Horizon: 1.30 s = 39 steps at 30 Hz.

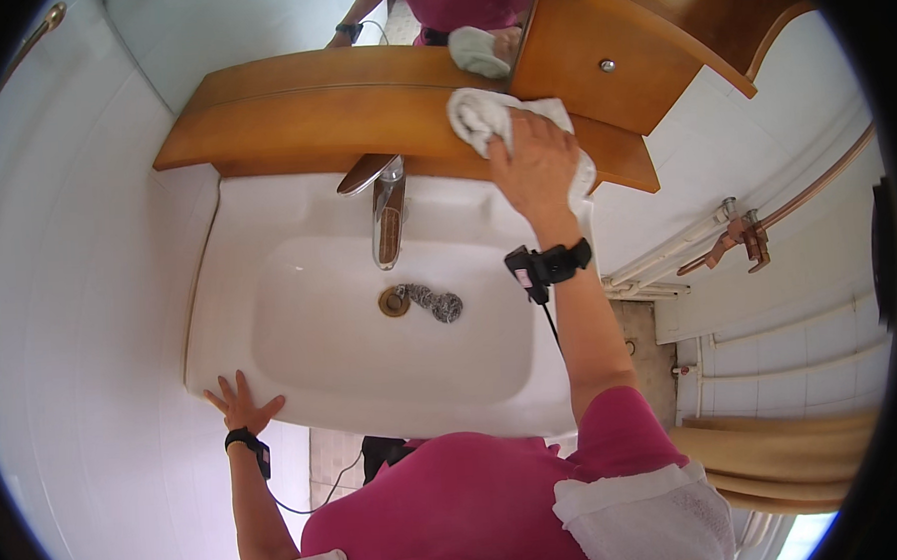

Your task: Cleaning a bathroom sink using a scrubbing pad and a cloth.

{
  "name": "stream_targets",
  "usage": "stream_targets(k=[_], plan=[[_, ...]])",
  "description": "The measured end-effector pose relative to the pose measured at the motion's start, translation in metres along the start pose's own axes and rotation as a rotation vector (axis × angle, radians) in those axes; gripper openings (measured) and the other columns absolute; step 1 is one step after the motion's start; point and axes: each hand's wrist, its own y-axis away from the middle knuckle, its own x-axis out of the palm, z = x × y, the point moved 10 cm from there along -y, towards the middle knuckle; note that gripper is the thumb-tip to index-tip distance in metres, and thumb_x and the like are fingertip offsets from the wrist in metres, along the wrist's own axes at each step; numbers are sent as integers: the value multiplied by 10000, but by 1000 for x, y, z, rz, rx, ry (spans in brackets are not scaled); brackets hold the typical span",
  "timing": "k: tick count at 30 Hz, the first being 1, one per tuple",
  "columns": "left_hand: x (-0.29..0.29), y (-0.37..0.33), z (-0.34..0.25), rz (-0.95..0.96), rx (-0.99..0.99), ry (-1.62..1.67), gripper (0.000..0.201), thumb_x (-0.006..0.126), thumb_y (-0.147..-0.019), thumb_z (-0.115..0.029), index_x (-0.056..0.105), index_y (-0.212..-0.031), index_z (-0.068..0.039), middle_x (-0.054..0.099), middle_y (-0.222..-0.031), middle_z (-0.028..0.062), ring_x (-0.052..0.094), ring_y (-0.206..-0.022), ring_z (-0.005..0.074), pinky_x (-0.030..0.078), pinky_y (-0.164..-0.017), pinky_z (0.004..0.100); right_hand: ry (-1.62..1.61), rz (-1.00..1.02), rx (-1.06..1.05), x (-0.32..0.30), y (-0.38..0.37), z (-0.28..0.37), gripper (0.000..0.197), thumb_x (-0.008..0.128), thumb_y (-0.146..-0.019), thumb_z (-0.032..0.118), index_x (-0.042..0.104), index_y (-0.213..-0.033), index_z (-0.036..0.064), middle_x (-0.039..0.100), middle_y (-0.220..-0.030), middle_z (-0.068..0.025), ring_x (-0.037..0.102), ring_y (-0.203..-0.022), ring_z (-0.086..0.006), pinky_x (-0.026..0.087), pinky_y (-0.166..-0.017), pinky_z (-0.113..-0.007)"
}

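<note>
My right hand (536,171) presses a white cloth (479,116) onto the right part of the wooden shelf (351,114) above the sink. The cloth is bunched on its left side and spreads out under my fingers. With fingers spread, my left hand (242,401) rests on the front left corner of the white sink (303,386), holding nothing. A chrome faucet (388,223) stands at the back of the basin. Beside the drain (393,301) lies a tangled grey clump, perhaps steel wool (444,304).
A mirror (257,28) behind the shelf reflects my arm and the cloth. A wooden cabinet (599,68) with a round knob rises at the shelf's right end. Pipes and a copper-coloured tap fitting (739,242) run along the right wall. A tan curtain (777,456) hangs lower right.
</note>
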Motion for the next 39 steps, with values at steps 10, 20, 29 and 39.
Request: stream_targets(k=[10, 20, 29, 39], plan=[[3, -3, -2, 2, 23, -62, 1079, 689, -597, -633, 192, -1424, -151, 35, -1485, 192, -179, -1309, 476, 261, -1025, 581, -158, 86, -207, -8, 18, 3, 513, 688, -709, 226, 517, -1187, 154, 562, -1117, -47, 528, -1017, -241, 387, -857, -395], [-1, 0, 0, 17, 8, 16, 1076, 693, -602, -622, 181, -1426, -158, 37, -1488, 178, -185, -1306, 478, 296, -1002, 570, -185, 5, -225, 5, 9, 47, 466, 686, -705, 211, 557, -1145, 125, 584, -1099, -60, 530, -1022, -246, 381, -867, -394], [-4, 2, -5, 6, 10, 60, 1078, 717, -585, -597, 198, -1424, -162, 33, -1494, 159, -193, -1322, 439, 297, -989, 584, -412, 82, -570, 18, 35, 157, 511, 659, -664, 124, 546, -1162, 130, 550, -1170, -96, 488, -1123, -273, 353, -971, -442], [-8, 4, -3, -10, 13, 54, 1076, 704, -580, -621, 219, -1419, -155, 53, -1483, 186, -154, -1316, 473, 307, -1006, 558, -474, 454, -253, 105, 23, 136, 483, 564, -799, 387, 522, -1187, 104, 589, -1089, -171, 528, -1065, -325, 371, -939, -443]])
